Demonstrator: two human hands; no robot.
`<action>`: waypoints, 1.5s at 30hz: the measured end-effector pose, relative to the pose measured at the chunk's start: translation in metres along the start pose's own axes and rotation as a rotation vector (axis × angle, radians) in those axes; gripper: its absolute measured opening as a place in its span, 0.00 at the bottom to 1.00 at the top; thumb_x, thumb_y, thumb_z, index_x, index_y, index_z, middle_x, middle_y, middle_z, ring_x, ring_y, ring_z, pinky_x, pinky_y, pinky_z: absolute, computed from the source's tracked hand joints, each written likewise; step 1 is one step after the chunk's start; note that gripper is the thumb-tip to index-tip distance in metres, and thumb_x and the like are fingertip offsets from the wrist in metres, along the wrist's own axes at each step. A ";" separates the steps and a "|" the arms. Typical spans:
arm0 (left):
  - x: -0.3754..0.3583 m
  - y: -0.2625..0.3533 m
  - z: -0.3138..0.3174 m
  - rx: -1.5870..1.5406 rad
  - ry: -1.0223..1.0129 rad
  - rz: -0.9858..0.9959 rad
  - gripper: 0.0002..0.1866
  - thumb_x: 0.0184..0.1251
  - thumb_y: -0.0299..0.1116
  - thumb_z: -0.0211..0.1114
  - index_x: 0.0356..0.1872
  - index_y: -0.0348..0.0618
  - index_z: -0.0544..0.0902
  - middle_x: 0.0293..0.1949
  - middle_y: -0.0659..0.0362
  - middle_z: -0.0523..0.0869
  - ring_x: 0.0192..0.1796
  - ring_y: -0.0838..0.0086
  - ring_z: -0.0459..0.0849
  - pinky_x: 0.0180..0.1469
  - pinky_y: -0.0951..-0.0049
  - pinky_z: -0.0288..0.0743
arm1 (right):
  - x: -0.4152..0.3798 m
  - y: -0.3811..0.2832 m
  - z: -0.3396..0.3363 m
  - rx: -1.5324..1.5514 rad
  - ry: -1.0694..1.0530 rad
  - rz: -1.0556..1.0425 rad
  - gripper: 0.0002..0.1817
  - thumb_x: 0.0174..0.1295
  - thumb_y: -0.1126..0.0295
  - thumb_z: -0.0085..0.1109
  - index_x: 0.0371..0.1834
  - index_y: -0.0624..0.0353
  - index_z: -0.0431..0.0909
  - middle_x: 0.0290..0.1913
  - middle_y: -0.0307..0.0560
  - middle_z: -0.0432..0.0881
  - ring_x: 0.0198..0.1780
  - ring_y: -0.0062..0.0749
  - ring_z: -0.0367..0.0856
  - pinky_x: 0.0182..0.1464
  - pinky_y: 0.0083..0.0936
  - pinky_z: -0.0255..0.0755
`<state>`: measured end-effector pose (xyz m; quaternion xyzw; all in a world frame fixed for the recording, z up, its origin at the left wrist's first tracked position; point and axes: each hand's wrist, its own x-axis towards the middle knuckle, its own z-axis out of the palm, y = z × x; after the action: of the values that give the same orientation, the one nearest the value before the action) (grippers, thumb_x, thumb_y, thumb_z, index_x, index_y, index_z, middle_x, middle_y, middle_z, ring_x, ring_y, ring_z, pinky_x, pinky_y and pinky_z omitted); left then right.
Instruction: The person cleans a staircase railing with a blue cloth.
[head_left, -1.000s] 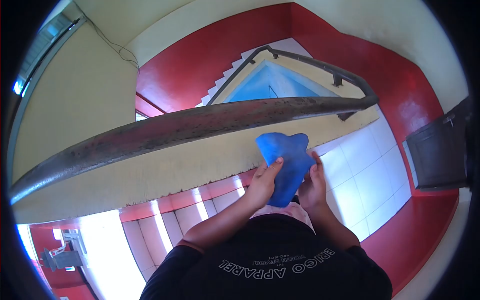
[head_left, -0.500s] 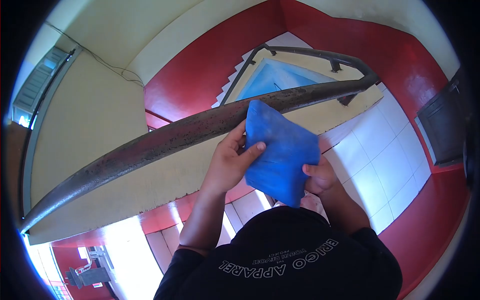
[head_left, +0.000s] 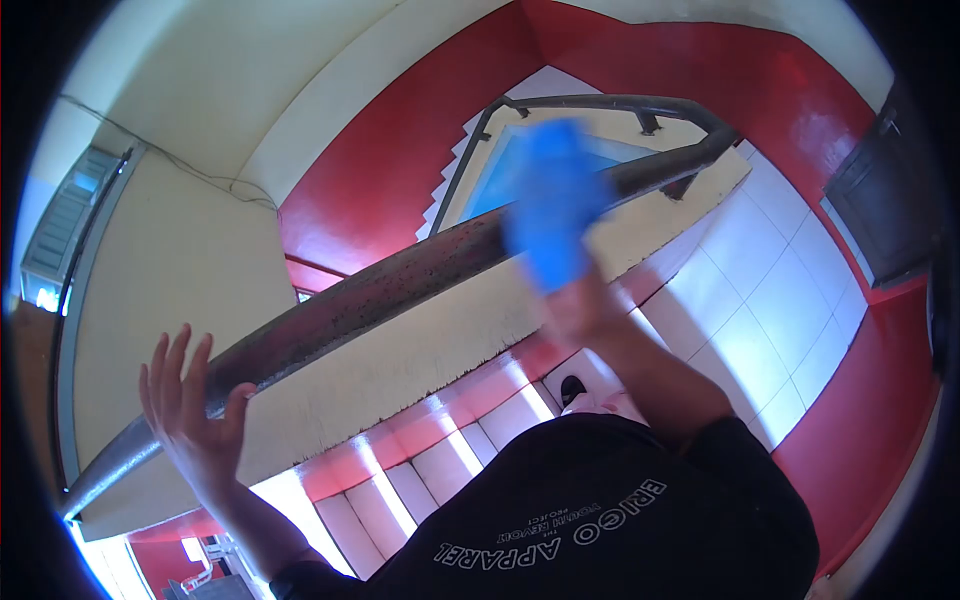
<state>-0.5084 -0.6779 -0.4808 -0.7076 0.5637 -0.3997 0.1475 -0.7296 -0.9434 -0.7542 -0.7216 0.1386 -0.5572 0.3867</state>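
A blue cloth (head_left: pixel 558 205), folded and smeared by motion, is held up in my right hand (head_left: pixel 580 305) by its lower end. In this view it overlaps the dark metal handrail (head_left: pixel 400 285). My left hand (head_left: pixel 195 425) is away from the cloth at the lower left, fingers spread and nothing in it. Behind those fingers runs the lower stretch of the handrail.
Under the handrail is a cream low wall (head_left: pixel 420 350) with a chipped edge. Pinkish steps (head_left: pixel 420 490) descend on the near side, and white floor tiles (head_left: pixel 745 260) lie to the right. A dark door (head_left: pixel 870 205) stands at the right by a red wall.
My left hand has let go of the blue cloth and swung out to the left, opening. The right hand has carried the cloth up and to the left, over the handrail in view.
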 end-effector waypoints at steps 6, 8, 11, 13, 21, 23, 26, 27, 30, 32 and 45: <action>0.005 -0.025 0.031 -0.084 -0.136 -0.139 0.41 0.64 0.75 0.52 0.59 0.49 0.84 0.46 0.53 0.87 0.52 0.55 0.84 0.66 0.45 0.66 | 0.032 -0.028 0.041 -0.416 -0.222 -0.459 0.22 0.60 0.72 0.60 0.60 0.54 0.79 0.72 0.53 0.73 0.73 0.48 0.72 0.76 0.50 0.58; 0.001 -0.023 0.031 -0.155 -0.151 -0.178 0.43 0.62 0.77 0.51 0.57 0.49 0.86 0.33 0.55 0.87 0.38 0.57 0.85 0.53 0.51 0.73 | 0.031 0.010 0.010 -0.484 -0.150 -0.400 0.20 0.62 0.74 0.56 0.58 0.57 0.80 0.67 0.53 0.78 0.70 0.47 0.74 0.74 0.47 0.61; 0.002 -0.027 0.038 -0.188 -0.132 -0.170 0.43 0.59 0.77 0.54 0.56 0.48 0.86 0.23 0.58 0.84 0.27 0.60 0.82 0.36 0.58 0.73 | 0.022 0.083 -0.068 -0.411 0.035 -0.062 0.28 0.54 0.87 0.50 0.62 0.65 0.76 0.60 0.58 0.80 0.64 0.51 0.78 0.68 0.37 0.69; 0.008 -0.020 0.031 -0.195 -0.180 -0.202 0.42 0.59 0.76 0.56 0.56 0.48 0.86 0.22 0.58 0.82 0.26 0.61 0.81 0.34 0.59 0.73 | 0.008 0.143 -0.088 -0.422 0.246 0.096 0.27 0.50 0.87 0.51 0.58 0.65 0.78 0.56 0.56 0.82 0.61 0.53 0.78 0.65 0.40 0.72; 0.006 -0.021 0.033 -0.249 -0.178 -0.170 0.43 0.61 0.75 0.56 0.58 0.45 0.85 0.20 0.59 0.80 0.23 0.61 0.81 0.30 0.59 0.70 | 0.051 -0.012 0.008 -0.191 -0.156 -0.180 0.25 0.51 0.78 0.57 0.56 0.59 0.79 0.56 0.53 0.83 0.62 0.53 0.79 0.70 0.51 0.66; 0.006 -0.024 0.035 -0.243 -0.165 -0.163 0.43 0.62 0.75 0.56 0.59 0.45 0.84 0.20 0.58 0.80 0.22 0.61 0.80 0.30 0.59 0.70 | 0.046 0.022 -0.011 -0.156 -0.157 -0.192 0.26 0.51 0.79 0.56 0.57 0.59 0.79 0.58 0.53 0.83 0.64 0.53 0.79 0.71 0.52 0.65; 0.006 -0.023 0.035 -0.243 -0.178 -0.169 0.44 0.62 0.76 0.55 0.60 0.45 0.84 0.20 0.56 0.80 0.22 0.62 0.79 0.32 0.59 0.71 | 0.018 0.082 -0.048 -0.248 0.088 -0.068 0.29 0.52 0.86 0.50 0.61 0.62 0.77 0.59 0.55 0.82 0.66 0.52 0.78 0.74 0.48 0.61; 0.008 -0.022 0.033 -0.239 -0.184 -0.168 0.44 0.62 0.76 0.55 0.60 0.45 0.84 0.20 0.56 0.80 0.22 0.61 0.79 0.32 0.59 0.71 | 0.009 0.107 -0.061 -0.259 0.187 0.023 0.29 0.53 0.87 0.47 0.61 0.63 0.76 0.60 0.56 0.82 0.67 0.50 0.78 0.75 0.47 0.59; 0.008 -0.022 0.034 -0.222 -0.200 -0.174 0.43 0.62 0.76 0.54 0.60 0.46 0.84 0.21 0.56 0.81 0.24 0.60 0.80 0.32 0.58 0.71 | -0.006 0.144 -0.066 -0.126 0.478 0.257 0.28 0.58 0.88 0.41 0.62 0.64 0.75 0.64 0.58 0.80 0.72 0.51 0.72 0.78 0.45 0.53; 0.008 -0.023 0.035 -0.206 -0.189 -0.164 0.44 0.62 0.77 0.54 0.58 0.44 0.84 0.22 0.56 0.82 0.25 0.59 0.81 0.32 0.58 0.72 | -0.003 0.140 -0.029 0.018 0.668 0.266 0.25 0.62 0.86 0.42 0.63 0.64 0.74 0.66 0.59 0.79 0.75 0.53 0.69 0.79 0.48 0.49; 0.013 -0.024 0.020 -0.211 -0.382 -0.171 0.34 0.66 0.70 0.60 0.58 0.54 0.85 0.42 0.55 0.91 0.41 0.61 0.90 0.40 0.58 0.83 | 0.029 0.153 -0.065 0.648 1.270 0.679 0.22 0.75 0.67 0.53 0.71 0.55 0.70 0.64 0.48 0.77 0.62 0.38 0.77 0.66 0.35 0.70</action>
<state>-0.4767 -0.6867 -0.4730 -0.8270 0.5023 -0.2087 0.1425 -0.7437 -1.0893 -0.8381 -0.0348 0.3767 -0.7267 0.5734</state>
